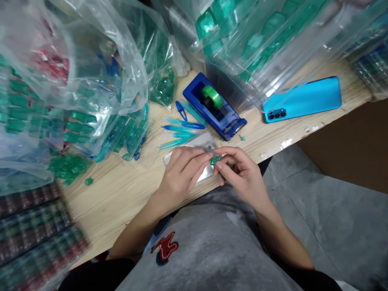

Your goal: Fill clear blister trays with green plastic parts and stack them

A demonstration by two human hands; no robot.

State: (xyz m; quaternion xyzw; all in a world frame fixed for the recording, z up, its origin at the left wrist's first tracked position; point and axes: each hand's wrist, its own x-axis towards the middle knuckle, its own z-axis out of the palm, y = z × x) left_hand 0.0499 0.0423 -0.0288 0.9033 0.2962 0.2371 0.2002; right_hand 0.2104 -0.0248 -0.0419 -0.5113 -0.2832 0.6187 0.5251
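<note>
My left hand [181, 171] and my right hand [242, 171] meet over the front edge of the table. Between their fingertips is a small translucent green plastic piece [215, 160], partly covered by the fingers. My right hand is closed, with more green showing under its curled fingers. The fingers of my left hand are pressed together, their tips on the piece. Beneath the hands lies a flat silvery-clear tray or case [206, 174], largely hidden. Just beyond it is a blue tape dispenser [222, 121] with a green roll of tape [212, 96].
Turquoise and blue pen parts [182, 133] lie left of the dispenser. Plastic bags [130, 76] of green pieces crowd the left, near a loose green pile [68, 167]. A clear bin [236, 76] stands behind, a blue phone [306, 99] at right. Wrapped packs [39, 230] sit lower left.
</note>
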